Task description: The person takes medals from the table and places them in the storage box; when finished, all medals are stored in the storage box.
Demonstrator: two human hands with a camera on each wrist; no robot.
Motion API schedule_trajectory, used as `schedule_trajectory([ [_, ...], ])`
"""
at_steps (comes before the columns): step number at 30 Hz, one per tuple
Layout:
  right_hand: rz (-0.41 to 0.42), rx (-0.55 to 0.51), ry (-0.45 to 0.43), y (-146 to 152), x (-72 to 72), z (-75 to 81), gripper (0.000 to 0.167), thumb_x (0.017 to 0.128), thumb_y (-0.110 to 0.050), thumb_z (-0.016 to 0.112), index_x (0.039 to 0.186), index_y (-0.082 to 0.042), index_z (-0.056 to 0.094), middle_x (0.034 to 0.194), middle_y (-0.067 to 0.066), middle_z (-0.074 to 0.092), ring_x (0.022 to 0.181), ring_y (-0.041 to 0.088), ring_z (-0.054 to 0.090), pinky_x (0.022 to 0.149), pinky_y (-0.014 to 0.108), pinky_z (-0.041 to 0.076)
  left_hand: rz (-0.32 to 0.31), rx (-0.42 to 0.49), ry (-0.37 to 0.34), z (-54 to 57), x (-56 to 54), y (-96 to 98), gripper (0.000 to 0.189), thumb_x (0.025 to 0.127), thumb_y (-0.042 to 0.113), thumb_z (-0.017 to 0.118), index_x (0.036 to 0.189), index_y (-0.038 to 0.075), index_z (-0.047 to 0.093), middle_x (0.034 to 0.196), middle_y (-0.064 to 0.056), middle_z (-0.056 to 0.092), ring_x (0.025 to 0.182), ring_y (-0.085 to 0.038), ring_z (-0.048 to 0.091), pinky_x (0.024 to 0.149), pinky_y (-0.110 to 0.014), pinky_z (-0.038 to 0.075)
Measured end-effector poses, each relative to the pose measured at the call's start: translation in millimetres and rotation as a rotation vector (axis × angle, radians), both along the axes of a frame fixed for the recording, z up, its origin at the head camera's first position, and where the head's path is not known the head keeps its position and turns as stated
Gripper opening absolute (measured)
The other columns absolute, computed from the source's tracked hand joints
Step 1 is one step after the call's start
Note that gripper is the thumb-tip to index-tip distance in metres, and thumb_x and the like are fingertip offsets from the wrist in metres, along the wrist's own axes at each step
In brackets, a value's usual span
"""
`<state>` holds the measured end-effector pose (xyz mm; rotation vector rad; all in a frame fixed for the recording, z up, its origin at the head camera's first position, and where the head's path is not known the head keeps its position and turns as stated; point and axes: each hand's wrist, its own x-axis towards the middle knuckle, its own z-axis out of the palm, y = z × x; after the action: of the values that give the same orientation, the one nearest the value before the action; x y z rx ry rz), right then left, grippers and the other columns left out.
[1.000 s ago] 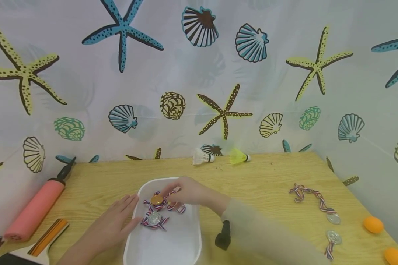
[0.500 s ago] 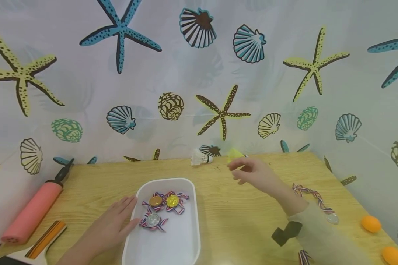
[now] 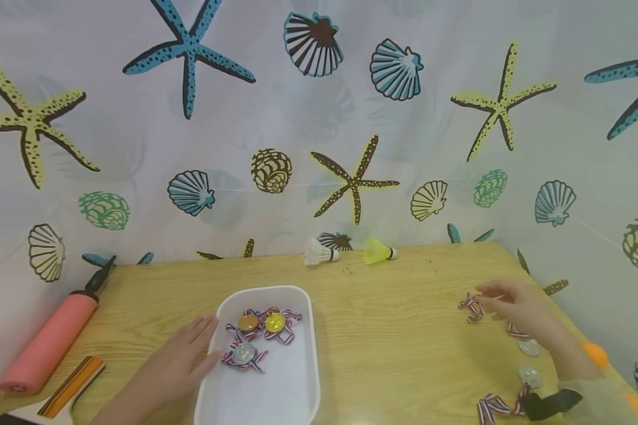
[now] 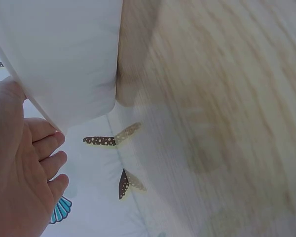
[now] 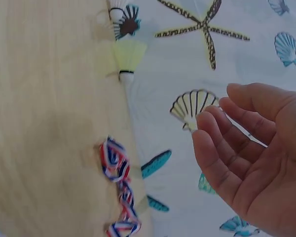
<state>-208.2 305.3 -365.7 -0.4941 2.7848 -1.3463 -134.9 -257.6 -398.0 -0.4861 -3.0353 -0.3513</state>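
Note:
My left hand (image 3: 172, 363) rests against the left rim of a white tray (image 3: 315, 378). In the left wrist view, the left hand's (image 4: 24, 163) fingertips touch the tray's (image 4: 69, 54) edge. Inside the tray lie a bronze-coloured medal (image 3: 247, 322), a gold medal (image 3: 274, 321) and a silver medal (image 3: 243, 353), their striped ribbons bunched around them. At the right, my right hand (image 3: 521, 310) hovers over the red, white and blue ribbon (image 3: 472, 308) of another silver medal (image 3: 529, 347). Nothing lies between the right hand's (image 5: 251, 143) loosely bent fingers, apart from the ribbon (image 5: 116, 158).
Another silver medal (image 3: 529, 377) with ribbon lies by the right forearm. Orange balls (image 3: 595, 354) sit beyond, partly hidden. White (image 3: 321, 252) and yellow (image 3: 378, 252) shuttlecocks lie at the back edge. A pink pump (image 3: 50, 342) and a striped paddle (image 3: 71, 386) are at left.
My right hand has left the gold medal in the tray and moved right across the table to the ribbon there. The left hand has stayed at the tray's rim.

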Motion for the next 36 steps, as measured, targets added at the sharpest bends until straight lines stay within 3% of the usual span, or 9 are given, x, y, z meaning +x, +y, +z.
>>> schedule_trajectory([
  [5,-0.039,0.017,-0.055,34,8.7,-22.9,0.039,0.092,-0.011,0.056,0.119,0.017,0.047,0.102,0.025,0.057,0.076,0.026,0.063,0.058,0.034,0.054,-0.004,-0.004,-0.008,1.8,-0.7,0.1,0.066,0.094,0.044,0.046,0.136,-0.007,0.038,0.139,-0.026,0.035,0.127,-0.044,0.030,0.101,-0.056,0.025],
  [9,-0.103,0.091,-0.146,56,14.9,-36.5,0.048,0.089,-0.008,0.058,0.121,0.021,0.037,0.102,0.030,0.052,0.073,0.024,0.061,0.061,0.033,0.053,0.006,-0.004,-0.025,2.1,0.2,1.0,0.067,0.094,0.045,0.045,0.136,-0.007,0.038,0.139,-0.026,0.035,0.127,-0.044,0.029,0.102,-0.057,0.024],
  [15,-0.159,0.174,-0.296,72,16.9,-47.8,0.062,0.087,-0.017,0.063,0.120,0.023,0.028,0.106,0.040,0.046,0.081,0.031,0.059,0.068,0.038,0.052,0.006,-0.005,-0.003,0.5,0.5,0.9,0.066,0.094,0.045,0.045,0.136,-0.006,0.039,0.139,-0.025,0.036,0.127,-0.043,0.030,0.102,-0.056,0.025],
  [19,-0.205,0.198,-0.345,74,15.5,-52.8,0.066,0.087,-0.026,0.064,0.116,0.022,0.031,0.102,0.035,0.049,0.078,0.027,0.057,0.067,0.036,0.051,0.012,-0.007,-0.010,-0.4,0.1,-0.3,0.067,0.094,0.046,0.044,0.137,-0.006,0.038,0.139,-0.025,0.035,0.128,-0.043,0.029,0.102,-0.056,0.024],
  [24,-0.232,0.198,-0.408,74,16.2,-52.3,0.050,0.087,-0.026,0.064,0.104,0.016,0.041,0.075,0.010,0.050,0.062,0.019,0.048,0.060,0.032,0.042,0.007,-0.007,-0.002,-0.9,0.2,-1.2,0.067,0.094,0.046,0.045,0.137,-0.006,0.038,0.139,-0.025,0.035,0.127,-0.043,0.030,0.102,-0.056,0.025],
  [27,-0.219,0.188,-0.432,75,16.2,-52.3,0.036,0.087,-0.022,0.063,0.096,0.009,0.046,0.064,0.005,0.046,0.057,0.017,0.044,0.056,0.031,0.040,0.011,-0.002,-0.006,-0.4,0.5,-0.8,0.067,0.094,0.046,0.045,0.137,-0.005,0.038,0.139,-0.025,0.035,0.128,-0.043,0.030,0.101,-0.056,0.025],
  [31,-0.200,0.172,-0.383,75,17.2,-53.1,0.029,0.086,-0.015,0.063,0.091,0.007,0.045,0.062,0.004,0.045,0.053,0.015,0.043,0.051,0.028,0.040,0.024,0.000,-0.033,0.4,0.3,-0.2,0.069,0.094,0.048,0.044,0.138,-0.005,0.037,0.140,-0.025,0.034,0.128,-0.043,0.028,0.102,-0.057,0.024],
  [36,-0.193,0.093,-0.361,74,17.2,-52.3,0.029,0.086,-0.008,0.061,0.096,0.013,0.043,0.070,0.005,0.054,0.059,0.016,0.050,0.052,0.027,0.047,0.027,-0.005,-0.045,0.4,-0.6,-0.2,0.069,0.094,0.047,0.045,0.138,-0.005,0.036,0.141,-0.025,0.033,0.129,-0.043,0.027,0.102,-0.057,0.023],
])
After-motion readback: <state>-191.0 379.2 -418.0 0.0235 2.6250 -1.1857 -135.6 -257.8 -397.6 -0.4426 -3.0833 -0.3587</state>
